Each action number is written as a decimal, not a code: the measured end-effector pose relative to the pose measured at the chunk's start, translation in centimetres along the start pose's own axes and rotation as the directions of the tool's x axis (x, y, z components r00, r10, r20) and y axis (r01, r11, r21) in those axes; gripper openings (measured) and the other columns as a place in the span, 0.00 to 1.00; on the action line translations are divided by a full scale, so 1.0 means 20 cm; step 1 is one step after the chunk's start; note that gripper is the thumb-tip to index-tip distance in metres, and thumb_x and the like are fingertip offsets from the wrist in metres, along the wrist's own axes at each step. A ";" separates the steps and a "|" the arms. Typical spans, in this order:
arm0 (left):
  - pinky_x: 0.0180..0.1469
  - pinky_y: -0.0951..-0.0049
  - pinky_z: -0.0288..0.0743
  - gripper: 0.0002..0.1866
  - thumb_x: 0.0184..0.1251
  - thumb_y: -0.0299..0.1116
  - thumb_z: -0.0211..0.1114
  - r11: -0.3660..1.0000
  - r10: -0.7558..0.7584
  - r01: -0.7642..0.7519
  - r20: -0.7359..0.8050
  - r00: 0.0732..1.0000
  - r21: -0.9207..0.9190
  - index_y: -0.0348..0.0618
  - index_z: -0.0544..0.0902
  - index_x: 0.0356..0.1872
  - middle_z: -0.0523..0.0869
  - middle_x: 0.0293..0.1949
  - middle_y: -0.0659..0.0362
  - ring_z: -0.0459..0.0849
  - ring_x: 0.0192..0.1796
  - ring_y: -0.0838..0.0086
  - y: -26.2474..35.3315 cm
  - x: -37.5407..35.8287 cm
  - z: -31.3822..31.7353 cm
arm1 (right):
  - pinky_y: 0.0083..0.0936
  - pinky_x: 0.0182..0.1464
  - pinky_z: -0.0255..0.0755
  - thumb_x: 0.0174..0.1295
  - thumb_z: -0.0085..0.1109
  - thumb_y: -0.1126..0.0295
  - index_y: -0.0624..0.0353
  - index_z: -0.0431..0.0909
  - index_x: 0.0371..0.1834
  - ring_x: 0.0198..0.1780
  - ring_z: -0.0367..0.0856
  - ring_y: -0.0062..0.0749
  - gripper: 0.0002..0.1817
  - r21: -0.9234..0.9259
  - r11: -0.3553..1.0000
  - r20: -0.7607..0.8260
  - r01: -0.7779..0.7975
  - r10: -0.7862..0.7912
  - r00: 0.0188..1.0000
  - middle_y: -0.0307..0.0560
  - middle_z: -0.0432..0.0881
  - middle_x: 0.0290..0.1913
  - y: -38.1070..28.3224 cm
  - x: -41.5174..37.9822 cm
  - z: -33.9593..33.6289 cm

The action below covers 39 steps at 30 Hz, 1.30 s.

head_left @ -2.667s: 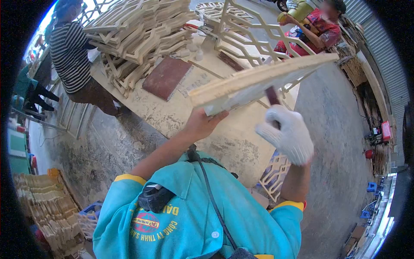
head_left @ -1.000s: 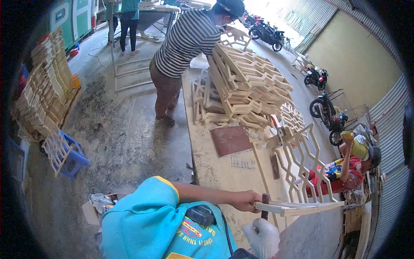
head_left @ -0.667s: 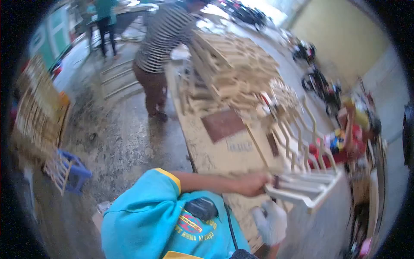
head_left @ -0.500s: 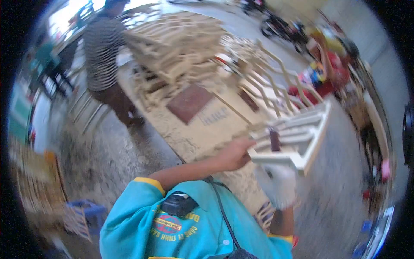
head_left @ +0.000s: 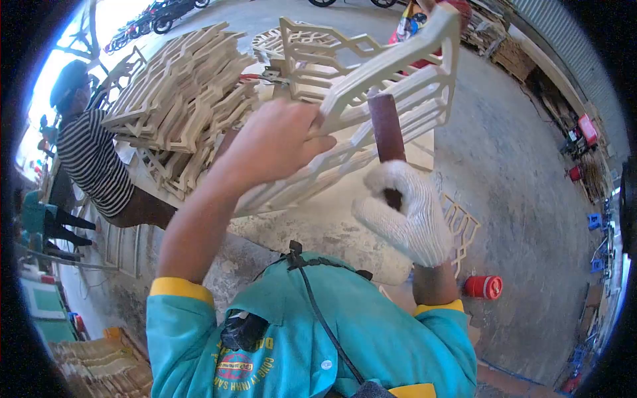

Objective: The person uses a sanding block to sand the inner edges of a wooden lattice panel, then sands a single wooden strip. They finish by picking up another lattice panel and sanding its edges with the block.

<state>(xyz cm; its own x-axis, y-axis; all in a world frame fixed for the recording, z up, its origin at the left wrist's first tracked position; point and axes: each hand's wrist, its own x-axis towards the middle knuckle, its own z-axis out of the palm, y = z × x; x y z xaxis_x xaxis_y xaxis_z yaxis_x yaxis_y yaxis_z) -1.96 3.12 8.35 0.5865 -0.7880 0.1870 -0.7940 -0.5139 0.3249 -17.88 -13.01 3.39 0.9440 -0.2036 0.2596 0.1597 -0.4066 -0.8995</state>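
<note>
My left hand (head_left: 282, 142), bare, is closed around the edge of a pale wooden lattice frame (head_left: 352, 136), which is tilted up over the worktable (head_left: 318, 229). In my right hand (head_left: 408, 215), covered by a white knit glove, is a stick wrapped in brown sandpaper (head_left: 387, 126). The stick points upward and overlaps the raised frame's bars in this view. Its lower end shows dark inside the curled glove. Just beyond the held frame, another wooden lattice frame (head_left: 292, 50) stands on the table.
A tall pile of wooden frames (head_left: 176, 93) covers the table's far left. Beside it stands a person in a striped shirt (head_left: 96, 162). Another person in red (head_left: 415, 23) is partly hidden behind the frame. A red container (head_left: 483, 287) rests on the floor at right.
My view has swung to the right. The held frame now stands up higher and appears larger, and the sandpaper stick has come to its near side, plainly visible in the gloved hand.
</note>
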 end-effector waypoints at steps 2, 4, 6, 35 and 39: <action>0.42 0.53 0.77 0.19 0.58 0.44 0.68 0.987 0.114 -0.117 0.033 0.993 0.110 0.37 0.84 0.37 0.85 0.30 0.43 0.85 0.36 0.49 0.03 0.07 0.01 | 0.20 0.32 0.69 0.55 0.69 0.64 0.59 0.77 0.37 0.30 0.71 0.16 0.14 0.046 0.997 0.009 -0.059 0.058 0.998 0.35 0.74 0.28 0.02 0.00 0.00; 0.44 0.53 0.77 0.18 0.57 0.43 0.68 0.984 0.114 -0.132 0.151 0.982 0.121 0.36 0.84 0.37 0.85 0.31 0.43 0.85 0.39 0.48 0.06 0.15 0.06 | 0.20 0.31 0.69 0.57 0.68 0.62 0.59 0.77 0.37 0.29 0.71 0.17 0.14 0.108 0.983 -0.025 -0.149 0.152 0.988 0.35 0.74 0.29 0.06 0.02 0.01; 0.46 0.54 0.78 0.16 0.57 0.41 0.69 0.966 0.104 -0.163 0.282 0.954 0.198 0.36 0.84 0.36 0.85 0.33 0.43 0.85 0.43 0.47 0.09 0.22 0.13 | 0.18 0.27 0.68 0.57 0.67 0.63 0.59 0.76 0.35 0.27 0.71 0.16 0.13 0.190 0.948 -0.101 -0.255 0.278 0.955 0.35 0.73 0.27 0.10 0.04 0.01; 0.46 0.56 0.76 0.16 0.47 0.41 0.71 0.988 0.045 -0.053 -0.061 0.997 -0.143 0.40 0.83 0.33 0.86 0.33 0.49 0.84 0.40 0.53 -0.09 0.23 0.54 | 0.16 0.13 0.57 0.58 0.64 0.64 0.51 0.74 0.33 0.12 0.66 0.16 0.09 0.505 0.774 -0.164 -0.382 0.521 0.838 0.32 0.70 0.18 0.45 0.01 0.06; 0.46 0.56 0.77 0.19 0.51 0.47 0.73 0.995 -0.094 0.093 0.007 0.996 0.022 0.43 0.85 0.36 0.87 0.33 0.50 0.85 0.40 0.54 -0.08 0.13 0.44 | 0.17 0.13 0.58 0.61 0.61 0.64 0.52 0.73 0.33 0.13 0.67 0.17 0.08 0.404 0.857 0.042 -0.321 0.333 0.942 0.33 0.71 0.18 0.40 -0.03 0.11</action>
<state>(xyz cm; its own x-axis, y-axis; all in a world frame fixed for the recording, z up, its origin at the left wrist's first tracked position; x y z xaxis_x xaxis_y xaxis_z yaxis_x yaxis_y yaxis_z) -0.55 -1.18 0.08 0.6570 -0.7390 0.1490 -0.7391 -0.5925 0.3204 -16.49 -14.26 -4.75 0.9546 -0.2896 -0.0696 -0.0493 0.0769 -0.9958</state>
